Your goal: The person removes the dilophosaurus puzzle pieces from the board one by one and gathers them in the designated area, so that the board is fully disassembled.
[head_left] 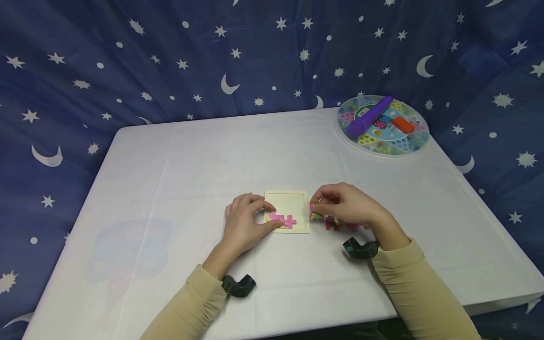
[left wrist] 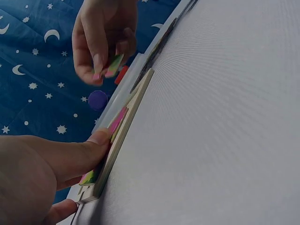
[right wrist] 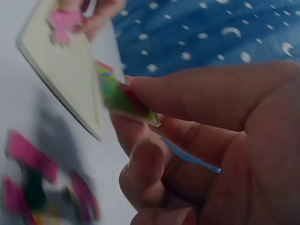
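A square, pale wooden puzzle board with a raised rim lies on the table. Pink puzzle pieces sit joined in its lower left part. My left hand grips the board's left side, thumb on the pink pieces and fingers around the edge. To the right, my right hand pinches a green and pink puzzle piece between thumb and fingers, just off the board's right edge. Beneath that hand lie several loose pink and multicoloured pieces, partly hidden by it in the head view.
At the table's back right corner stands a round, clear-lidded case with coloured contents. A purple microphone-shaped stick and an orange block lie on top of it. Behind the white table hangs a dark blue curtain with stars and moons.
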`<state>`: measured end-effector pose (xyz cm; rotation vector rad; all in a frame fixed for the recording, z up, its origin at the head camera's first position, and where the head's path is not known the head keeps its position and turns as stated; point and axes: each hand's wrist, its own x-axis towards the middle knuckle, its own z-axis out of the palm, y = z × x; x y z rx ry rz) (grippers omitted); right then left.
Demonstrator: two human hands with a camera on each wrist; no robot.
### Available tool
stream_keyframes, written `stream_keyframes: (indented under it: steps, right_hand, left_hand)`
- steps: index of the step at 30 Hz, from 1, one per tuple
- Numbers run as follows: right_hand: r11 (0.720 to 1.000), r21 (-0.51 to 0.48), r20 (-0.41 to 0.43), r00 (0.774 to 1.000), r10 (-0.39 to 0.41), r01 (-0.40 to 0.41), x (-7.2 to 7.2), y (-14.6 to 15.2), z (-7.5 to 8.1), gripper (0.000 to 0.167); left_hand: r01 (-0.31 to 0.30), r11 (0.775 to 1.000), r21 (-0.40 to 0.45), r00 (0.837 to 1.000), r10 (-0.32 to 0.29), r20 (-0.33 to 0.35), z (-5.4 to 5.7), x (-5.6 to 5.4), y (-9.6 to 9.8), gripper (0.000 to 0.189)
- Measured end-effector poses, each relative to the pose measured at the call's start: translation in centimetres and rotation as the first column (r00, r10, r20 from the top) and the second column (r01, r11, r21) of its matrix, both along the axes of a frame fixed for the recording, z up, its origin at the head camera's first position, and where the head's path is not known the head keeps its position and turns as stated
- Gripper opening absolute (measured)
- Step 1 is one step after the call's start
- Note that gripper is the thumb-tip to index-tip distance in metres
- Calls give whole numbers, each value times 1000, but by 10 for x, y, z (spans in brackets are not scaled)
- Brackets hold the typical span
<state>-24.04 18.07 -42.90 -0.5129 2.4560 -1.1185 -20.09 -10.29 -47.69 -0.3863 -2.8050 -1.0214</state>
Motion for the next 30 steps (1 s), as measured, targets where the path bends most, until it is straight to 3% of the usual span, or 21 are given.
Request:
stream_keyframes:
  steps: [11,15,19,24,30]
  right_hand:
    - [997,40,-34,997,-62,64,16,36,6,15]
    - [995,44,15,996,-87,86,21,43,7,15]
    - [995,78,53,996,-67,62,25,52,12,15]
    - [994,113,33,999,-1,-3,29,67,14,13]
    - [992,130,42,999,-7,1,37,84,10,14]
  left_hand:
    - [-40,999,24,999,39,16,1,3,7,31]
    - [-44,998,38,999,43,20,0,2,8,31]
    - [-44,999,29,999,44,16,0,2,9,31]
    - [-44,999,19,999,44,10,0,2,8,31]
    - [-45,999,27,999,45,9,-1,2,8,32]
